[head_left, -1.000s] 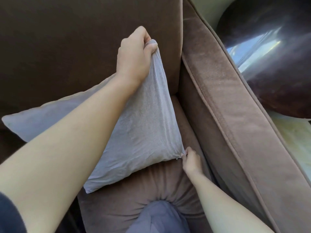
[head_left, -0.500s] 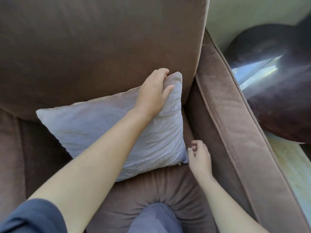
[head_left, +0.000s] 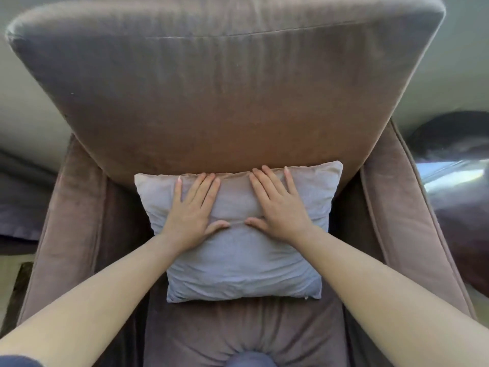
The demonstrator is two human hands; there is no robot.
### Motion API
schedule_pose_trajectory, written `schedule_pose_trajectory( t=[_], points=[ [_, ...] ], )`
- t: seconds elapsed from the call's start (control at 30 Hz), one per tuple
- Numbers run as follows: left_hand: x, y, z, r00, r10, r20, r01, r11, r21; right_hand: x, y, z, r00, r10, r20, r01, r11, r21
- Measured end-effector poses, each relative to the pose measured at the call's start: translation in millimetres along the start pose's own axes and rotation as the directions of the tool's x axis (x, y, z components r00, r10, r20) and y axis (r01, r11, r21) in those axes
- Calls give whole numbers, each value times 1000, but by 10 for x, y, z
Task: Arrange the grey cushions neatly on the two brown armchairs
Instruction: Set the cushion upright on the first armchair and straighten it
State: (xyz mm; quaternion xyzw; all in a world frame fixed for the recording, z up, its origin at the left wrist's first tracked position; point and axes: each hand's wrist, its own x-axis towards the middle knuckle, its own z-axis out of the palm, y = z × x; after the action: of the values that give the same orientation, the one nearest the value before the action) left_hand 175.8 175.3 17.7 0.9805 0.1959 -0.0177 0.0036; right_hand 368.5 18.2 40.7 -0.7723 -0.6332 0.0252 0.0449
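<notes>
One grey cushion [head_left: 243, 250] leans upright at the back edge of the armchair [head_left: 238, 88] seat; left hand [head_left: 191, 211] and right hand [head_left: 280, 207] press it with flat, released fingers; the second armchair is out of view, so likely pending

A plain grey cushion [head_left: 238, 258] lies against a plain brown armchair [head_left: 225, 102], with a dark blue sleeve [head_left: 18, 361].

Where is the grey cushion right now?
In the head view, the cushion stands mid-seat, leaning on the armchair's backrest, with the left hand and right hand flat on it.
</notes>
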Motion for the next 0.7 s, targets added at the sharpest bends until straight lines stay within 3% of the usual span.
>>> schedule_pose_trajectory(
  t=[0.13, 0.37, 0.57, 0.7],
  points=[
    [-164, -221, 78, 995, -94, 8, 94, 994, 49, -174, 405, 55, 998, 15, 55, -9, 993, -118],
    [-375, -366, -25, 973, -225, 45, 220, 970, 103, -502, 841, -92, 990, 139, 20, -131, 967, -217],
    [-321, 61, -192, 920, -380, 101, 372, 924, 84, -586, 449, -241, 958, 282, 57, -270, 950, -158],
    [-486, 297, -313, 915, -373, 156, 380, 925, -20, -926, 133, -430, 964, 256, 72, -253, 966, -45]
  ],
)
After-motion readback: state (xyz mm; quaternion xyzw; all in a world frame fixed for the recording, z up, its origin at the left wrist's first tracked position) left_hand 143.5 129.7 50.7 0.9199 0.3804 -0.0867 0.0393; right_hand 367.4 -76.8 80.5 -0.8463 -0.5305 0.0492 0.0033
